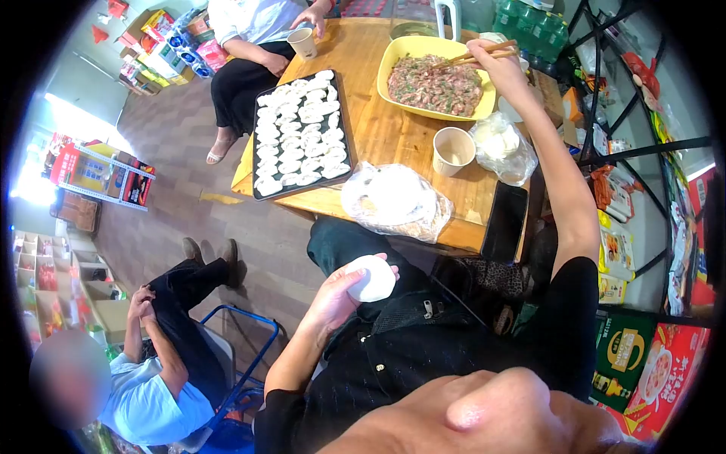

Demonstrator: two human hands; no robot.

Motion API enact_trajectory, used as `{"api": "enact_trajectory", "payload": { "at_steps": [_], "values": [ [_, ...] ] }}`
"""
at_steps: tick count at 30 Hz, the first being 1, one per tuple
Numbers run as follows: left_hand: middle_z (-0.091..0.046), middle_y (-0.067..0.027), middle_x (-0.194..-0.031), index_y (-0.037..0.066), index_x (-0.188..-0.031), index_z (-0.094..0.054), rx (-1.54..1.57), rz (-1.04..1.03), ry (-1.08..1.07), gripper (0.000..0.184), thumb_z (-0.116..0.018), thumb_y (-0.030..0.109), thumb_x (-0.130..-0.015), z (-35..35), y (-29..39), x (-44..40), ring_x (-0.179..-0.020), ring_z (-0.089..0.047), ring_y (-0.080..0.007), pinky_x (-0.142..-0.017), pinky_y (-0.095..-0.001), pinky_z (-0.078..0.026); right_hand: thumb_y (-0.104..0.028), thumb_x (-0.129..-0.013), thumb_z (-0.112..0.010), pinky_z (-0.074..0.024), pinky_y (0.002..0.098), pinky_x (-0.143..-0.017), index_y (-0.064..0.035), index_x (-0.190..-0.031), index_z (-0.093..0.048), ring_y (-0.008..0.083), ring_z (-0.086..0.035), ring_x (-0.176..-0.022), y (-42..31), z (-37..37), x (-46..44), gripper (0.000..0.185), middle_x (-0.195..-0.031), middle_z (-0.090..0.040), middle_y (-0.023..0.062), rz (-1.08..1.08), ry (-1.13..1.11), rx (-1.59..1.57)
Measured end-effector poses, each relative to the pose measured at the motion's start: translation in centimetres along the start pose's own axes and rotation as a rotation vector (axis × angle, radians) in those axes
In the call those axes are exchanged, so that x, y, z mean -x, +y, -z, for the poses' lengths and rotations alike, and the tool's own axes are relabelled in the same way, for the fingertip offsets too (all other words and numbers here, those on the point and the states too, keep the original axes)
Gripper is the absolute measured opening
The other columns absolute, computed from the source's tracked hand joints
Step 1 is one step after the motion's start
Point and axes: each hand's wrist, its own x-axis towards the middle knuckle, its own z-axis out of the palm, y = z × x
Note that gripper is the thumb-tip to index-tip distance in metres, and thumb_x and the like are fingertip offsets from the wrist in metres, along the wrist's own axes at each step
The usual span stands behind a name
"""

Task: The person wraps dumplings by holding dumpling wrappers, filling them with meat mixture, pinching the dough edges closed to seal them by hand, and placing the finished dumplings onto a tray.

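A round white dumpling wrapper [372,279] lies in my left hand [339,295], held by the thumb and fingers above my lap. My right hand [495,64] grips a pair of wooden chopsticks [469,56], whose tips reach into minced meat filling [431,87] flecked with green. That filling sits in a yellow square bowl [393,54] on the wooden table. Left of the bowl is a black tray [342,113] covered with rows of white folded dumplings [302,132]. Nearer to me, a plastic bag [397,200] holds more round white wrappers.
On the wooden table [355,53] stand a paper cup [454,151], a bag of white dough pieces [499,147] and a black phone [504,219] at the edge. One person holds a paper cup [302,44] across the table; another person [162,378] sits at lower left. Shelves line the right.
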Motion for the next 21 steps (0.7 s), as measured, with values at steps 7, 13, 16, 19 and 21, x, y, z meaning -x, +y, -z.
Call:
{"api": "enact_trajectory", "payload": {
  "at_steps": [7,13,16,19,21],
  "values": [
    [-0.059,-0.0252,-0.125,-0.005,-0.135,-0.046,0.038,0.034,0.01,0.059,-0.065,0.025,-0.088,0.4,0.0,-0.5,-0.119,-0.057,-0.0356,-0.106,-0.0421,-0.042,-0.021,-0.097,-0.058,-0.0578,0.0255,-0.076,0.0018,-0.112,-0.064,0.0136,-0.067,-0.088,-4.1,0.0,3.9,0.028,-0.097,-0.067,0.0081,0.072,-0.05,-0.271],
    [-0.058,-0.0249,-0.126,-0.005,-0.136,-0.044,0.055,0.053,-0.013,0.061,-0.065,0.025,-0.088,-0.1,-0.1,-1.0,-0.119,-0.057,-0.0354,-0.106,-0.0424,-0.042,-0.021,-0.097,-0.058,-0.0565,0.0267,-0.082,0.0031,-0.116,-0.063,0.0173,-0.066,-0.096,-3.5,-2.2,4.9,0.031,-0.105,-0.067,0.012,0.013,-0.143,-0.275],
    [-0.058,-0.0246,-0.126,-0.005,-0.137,-0.044,0.065,0.054,-0.018,0.061,-0.065,0.025,-0.088,-0.1,-0.2,-1.1,-0.119,-0.057,-0.0351,-0.106,-0.0422,-0.043,-0.021,-0.097,-0.058,-0.057,0.0264,-0.082,0.003,-0.115,-0.064,0.0157,-0.066,-0.093,-4.0,-3.4,5.4,0.03,-0.105,-0.066,0.0098,-0.018,-0.155,-0.207],
    [-0.058,-0.0243,-0.126,-0.005,-0.137,-0.044,0.064,0.05,-0.01,0.06,-0.065,0.025,-0.088,0.1,-0.2,-1.1,-0.119,-0.057,-0.0349,-0.106,-0.042,-0.043,-0.021,-0.097,-0.058,-0.0571,0.0261,-0.081,0.0028,-0.114,-0.064,0.0156,-0.066,-0.093,-3.6,-3.6,5.3,0.03,-0.105,-0.066,0.0097,-0.044,-0.194,-0.23],
    [-0.059,-0.0242,-0.126,-0.005,-0.137,-0.044,0.059,0.05,-0.007,0.06,-0.065,0.025,-0.089,0.3,-0.3,-1.1,-0.119,-0.057,-0.0347,-0.106,-0.0419,-0.043,-0.021,-0.097,-0.058,-0.0571,0.0259,-0.081,0.0027,-0.115,-0.064,0.0157,-0.066,-0.094,-3.2,-3.6,5.1,0.03,-0.105,-0.066,0.0102,-0.053,-0.202,-0.268]
  ]
}}
